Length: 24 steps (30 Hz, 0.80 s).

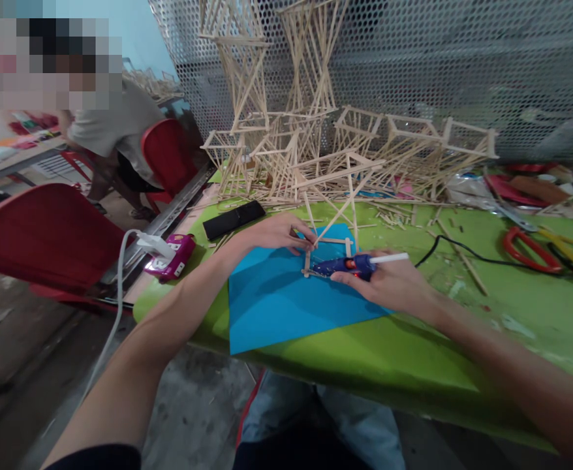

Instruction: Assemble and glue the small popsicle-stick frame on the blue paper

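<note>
My right hand [389, 281] is wrapped round a blue hot glue gun [338, 266], a white glue stick [389, 258] poking out of its back. The gun's nozzle points left, close to the near-left corner of a small wooden stick frame [307, 261]. With its fingers closed in a pinch, my left hand [286, 234] holds a thin wooden stick [328, 225] at the frame's left side. Other sticks slant up from the frame and meet above it. Beneath lies a blue sheet [271, 300] on the green table.
Several stick towers [310, 65] and loose sticks crowd the back by a perforated metal panel [414, 59]. Scissors [531, 251] lie right, near a black cable [467, 251]. A black case [233, 220] and pink power strip [171, 258] are left. A person sits beyond red chairs [51, 235].
</note>
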Available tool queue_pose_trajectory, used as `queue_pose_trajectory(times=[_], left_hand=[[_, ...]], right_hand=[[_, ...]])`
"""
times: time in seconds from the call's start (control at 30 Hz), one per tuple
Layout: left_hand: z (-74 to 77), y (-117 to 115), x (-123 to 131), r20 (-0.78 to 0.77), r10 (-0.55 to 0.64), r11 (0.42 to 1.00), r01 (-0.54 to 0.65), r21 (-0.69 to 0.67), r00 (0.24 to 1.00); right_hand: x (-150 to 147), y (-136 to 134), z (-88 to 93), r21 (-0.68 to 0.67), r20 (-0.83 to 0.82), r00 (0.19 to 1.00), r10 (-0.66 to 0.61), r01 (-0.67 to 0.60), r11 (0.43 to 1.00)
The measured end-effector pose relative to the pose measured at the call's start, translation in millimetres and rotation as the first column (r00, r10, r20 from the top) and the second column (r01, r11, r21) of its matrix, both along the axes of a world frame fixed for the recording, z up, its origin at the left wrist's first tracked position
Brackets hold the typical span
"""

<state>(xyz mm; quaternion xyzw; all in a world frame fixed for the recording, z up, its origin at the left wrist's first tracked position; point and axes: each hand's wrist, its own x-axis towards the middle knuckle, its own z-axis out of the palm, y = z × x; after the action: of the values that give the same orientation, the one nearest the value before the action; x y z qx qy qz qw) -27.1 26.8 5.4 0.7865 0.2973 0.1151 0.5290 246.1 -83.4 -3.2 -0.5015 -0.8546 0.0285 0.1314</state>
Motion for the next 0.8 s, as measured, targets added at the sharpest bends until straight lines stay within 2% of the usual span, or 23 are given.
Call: queue_pose_trajectory(times=[0.27,0.4,0.47,0.53,0.6,0.67,0.73,0.77,0.8], left_hand=[[-3.0,1.3,-0.3,0.014,0.002,1.000,-0.002,-0.009,1.000],[-3.1,1.3,-0.5,0.013,-0.008,1.000,0.008,-0.005,1.000],[-2.9,1.3,-0.6,0.019,-0.016,1.000,0.016,-0.005,1.000],[-2.4,1.3,-0.8,0.026,-0.016,1.000,0.016,0.002,1.000],[-1.9,1.4,-1.2,0.030,-0.014,1.000,0.014,0.020,0.999],[-1.2,1.5,-1.7,0.029,-0.027,0.999,0.026,0.032,0.999],[-0.3,1.5,-2.2,0.025,-0.047,0.999,0.046,0.030,0.999],[0.1,1.5,-2.3,0.023,-0.054,0.998,0.053,0.029,0.998],[0.6,1.3,-2.4,0.022,-0.058,0.998,0.057,0.031,0.998]], right_hand=[[0.7,0.3,-1.7,0.007,0.016,1.000,0.009,-0.009,1.000],[-0.3,0.1,0.1,-0.031,0.010,1.000,-0.014,0.014,0.999],[1.2,-0.8,3.5,-0.073,-0.049,0.998,-0.024,0.021,0.997],[6.8,-2.0,7.7,-0.144,-0.200,0.979,-0.045,0.016,0.989],[17.7,-1.9,11.5,-0.204,-0.415,0.903,-0.114,0.030,0.978],[34.2,1.6,14.2,-0.168,-0.632,0.755,-0.176,0.089,0.982],[55.6,10.6,16.8,0.012,-0.835,0.543,-0.086,0.175,0.984],[68.1,17.1,18.7,0.139,-0.892,0.451,0.016,0.242,0.960],[81.7,24.6,21.2,0.240,-0.901,0.421,0.101,0.289,0.927]])
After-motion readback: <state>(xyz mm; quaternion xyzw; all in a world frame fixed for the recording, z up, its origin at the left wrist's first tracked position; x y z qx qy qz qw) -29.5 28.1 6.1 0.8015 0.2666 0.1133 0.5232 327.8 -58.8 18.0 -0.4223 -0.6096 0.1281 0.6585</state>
